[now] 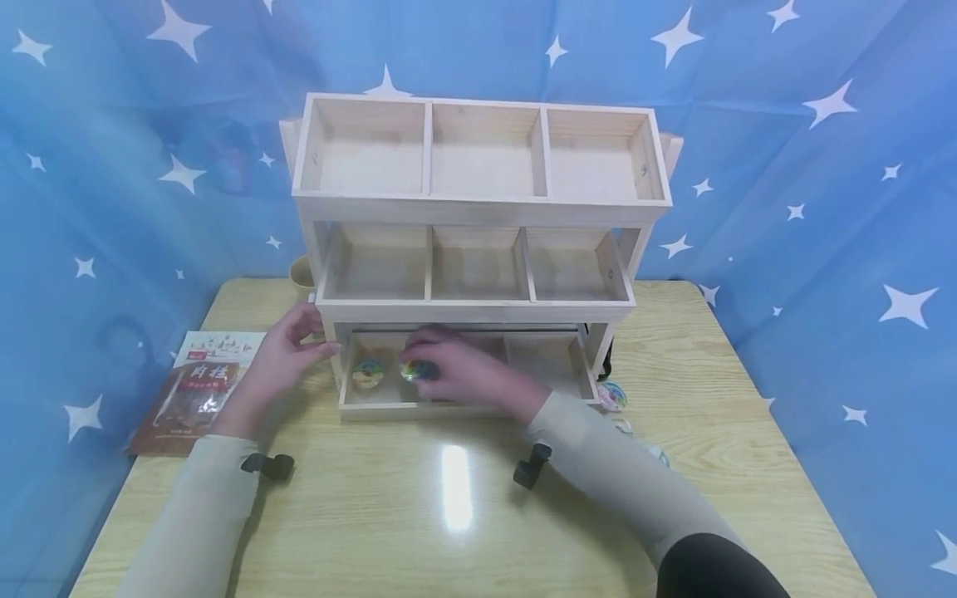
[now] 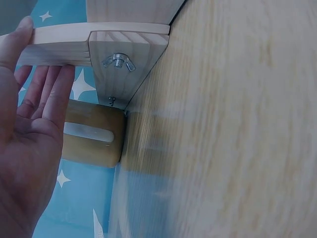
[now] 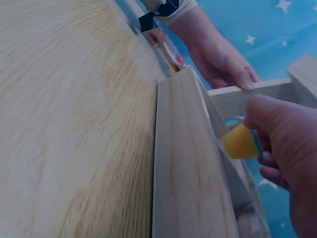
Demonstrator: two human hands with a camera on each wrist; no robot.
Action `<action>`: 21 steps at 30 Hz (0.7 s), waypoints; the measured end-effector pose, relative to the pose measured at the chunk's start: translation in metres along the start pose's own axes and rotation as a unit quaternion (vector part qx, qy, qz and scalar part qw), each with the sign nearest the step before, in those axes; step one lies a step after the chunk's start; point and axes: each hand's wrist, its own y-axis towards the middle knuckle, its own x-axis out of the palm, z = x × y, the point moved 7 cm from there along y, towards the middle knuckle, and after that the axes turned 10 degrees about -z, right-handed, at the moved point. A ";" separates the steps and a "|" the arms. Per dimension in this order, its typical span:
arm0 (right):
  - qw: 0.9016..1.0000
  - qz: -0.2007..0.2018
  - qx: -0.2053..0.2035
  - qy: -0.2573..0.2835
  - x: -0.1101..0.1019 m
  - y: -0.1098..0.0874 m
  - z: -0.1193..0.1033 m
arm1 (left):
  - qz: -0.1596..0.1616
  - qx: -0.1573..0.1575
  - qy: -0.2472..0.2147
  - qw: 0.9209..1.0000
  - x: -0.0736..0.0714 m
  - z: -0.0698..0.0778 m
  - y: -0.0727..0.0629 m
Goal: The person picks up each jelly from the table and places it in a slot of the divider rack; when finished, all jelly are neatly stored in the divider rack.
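The right hand (image 1: pixel 463 370) grasps a yellow jelly cup (image 3: pixel 240 143) near its lid — likely leaving the base free — over the bottom tray (image 1: pixel 404 412); the left hand (image 1: pixel 287 347) grips the wooden rack (image 1: pixel 478 314) at its side, probably steadying it.

A three-tier wooden shelf (image 1: pixel 478 312) stands on a table (image 1: pixel 359 515) before blue star-patterned cloth (image 1: pixel 822 183). The right hand (image 1: pixel 462 367) holds a round colourful piece (image 1: pixel 417 370) over the bottom tier; a similar piece (image 1: pixel 367 374) lies in that tier's left compartment. The left hand (image 1: pixel 286 355) touches the shelf's left side, near a brown-and-white packet (image 1: pixel 196 390). A pinkish piece (image 1: pixel 611 397) lies right of the shelf.
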 end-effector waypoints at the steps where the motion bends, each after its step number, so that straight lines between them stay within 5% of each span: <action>1: 1.000 -0.006 0.001 -0.002 0.002 0.003 0.001 | 0.000 -0.001 0.000 1.000 0.000 -0.001 0.000; 9: 0.998 -0.058 0.017 0.014 0.016 0.018 0.006 | -0.005 -0.009 -0.003 1.000 0.000 -0.004 0.001; 21: 0.997 -0.072 -0.001 0.016 0.031 0.034 0.010 | -0.002 0.004 -0.012 1.000 0.000 -0.006 0.002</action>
